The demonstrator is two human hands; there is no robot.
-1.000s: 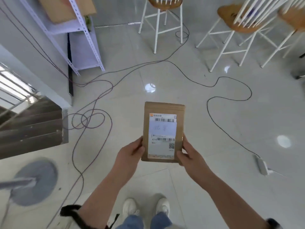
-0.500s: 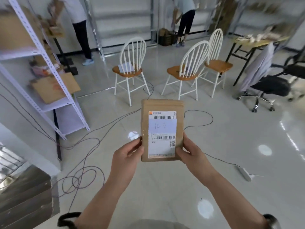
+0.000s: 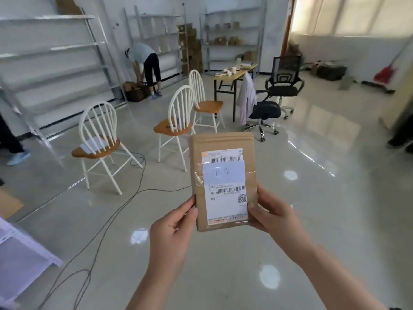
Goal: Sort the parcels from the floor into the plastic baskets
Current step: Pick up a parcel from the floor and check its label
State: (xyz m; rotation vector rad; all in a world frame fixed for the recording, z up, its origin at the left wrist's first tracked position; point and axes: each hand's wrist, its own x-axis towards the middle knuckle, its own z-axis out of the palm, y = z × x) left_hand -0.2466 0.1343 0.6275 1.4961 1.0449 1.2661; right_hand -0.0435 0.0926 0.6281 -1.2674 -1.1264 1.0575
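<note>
- The left hand [image 3: 176,229] and the right hand [image 3: 271,214] each clamp a lower edge of a flat brown paper parcel [image 3: 223,182], held upright in the air between them.
- A white shipping label [image 3: 225,186] with barcodes faces the camera.
- Thin black cables [image 3: 125,206] trail across the glossy grey floor [image 3: 312,198].
- Beyond stand three white spindle-back chairs with orange seats [image 3: 98,139].
- Farther off, a wooden worktop [image 3: 232,74] and grey metal shelving [image 3: 232,39] line the wall.
</note>
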